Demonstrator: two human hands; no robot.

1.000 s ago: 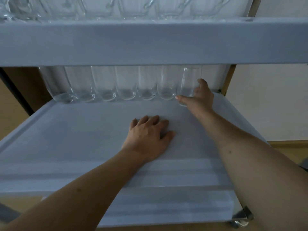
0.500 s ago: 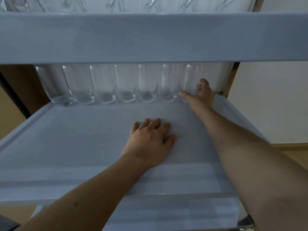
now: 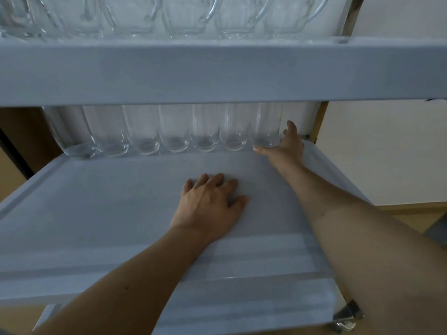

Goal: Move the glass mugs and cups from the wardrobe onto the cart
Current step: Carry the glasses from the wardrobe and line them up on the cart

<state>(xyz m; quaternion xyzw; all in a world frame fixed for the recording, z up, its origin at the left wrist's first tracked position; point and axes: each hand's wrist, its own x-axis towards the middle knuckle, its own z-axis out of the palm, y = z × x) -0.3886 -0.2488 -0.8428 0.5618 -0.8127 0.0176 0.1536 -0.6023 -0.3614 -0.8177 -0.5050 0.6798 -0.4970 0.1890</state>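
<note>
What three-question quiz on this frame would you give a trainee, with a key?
1. True or false: the left hand lies flat on the middle shelf.
2. How many tall glasses stand in the row at the back of that shelf?
3. Which glass does the right hand touch: A) the leftmost, B) the rightmost glass, C) a mug on the top shelf?

Key: 1 true; 2 seven; 3 B.

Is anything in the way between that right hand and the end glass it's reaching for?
Nothing visible. The right hand is already at the rightmost glass on the cart's middle shelf, thumb in front of its base.
</note>
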